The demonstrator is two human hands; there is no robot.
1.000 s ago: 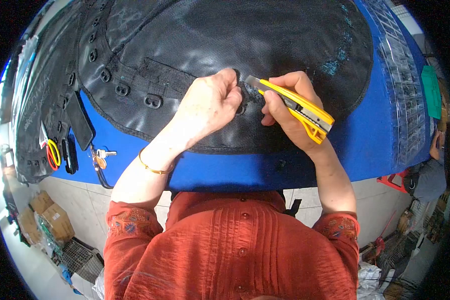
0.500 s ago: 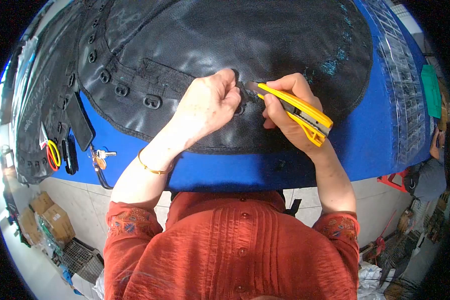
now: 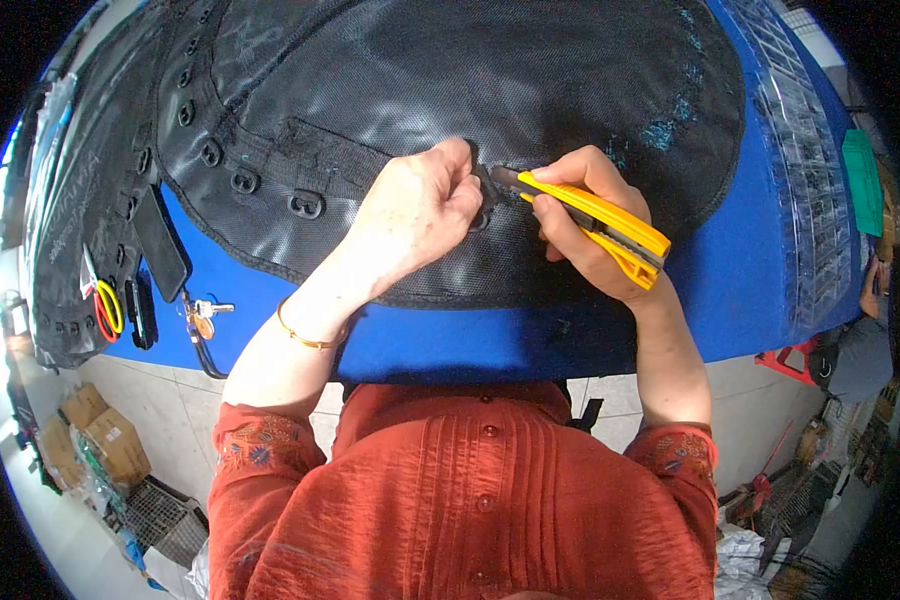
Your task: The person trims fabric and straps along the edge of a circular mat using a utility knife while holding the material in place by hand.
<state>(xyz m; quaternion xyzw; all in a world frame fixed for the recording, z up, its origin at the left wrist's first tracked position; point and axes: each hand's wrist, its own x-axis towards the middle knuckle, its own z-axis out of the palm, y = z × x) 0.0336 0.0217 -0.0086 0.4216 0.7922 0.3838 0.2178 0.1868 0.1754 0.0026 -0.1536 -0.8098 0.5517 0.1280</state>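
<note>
My left hand (image 3: 420,205) is closed in a pinch on a small black strap (image 3: 484,190) over the black mesh fabric (image 3: 450,70). My right hand (image 3: 592,220) grips a yellow utility knife (image 3: 620,222). Its dark blade (image 3: 505,177) points left and lies close beside the pinching fingers; I cannot tell whether it touches the strap. Several black plastic eyelets (image 3: 307,204) run along the fabric's curved border, left of my left hand. Teal thread bits (image 3: 660,134) are scattered on the fabric's right part.
On the blue table (image 3: 530,335) at left lie scissors (image 3: 106,308), a black phone-like slab (image 3: 162,240) and keys (image 3: 210,307). A clear sheet with pockets (image 3: 810,200) covers the right side. More black fabric (image 3: 80,200) is at far left. Cardboard boxes (image 3: 115,445) stand on the floor.
My right hand and the utility knife have shifted slightly to the right, with the blade still near the strap. My left hand has stayed in place.
</note>
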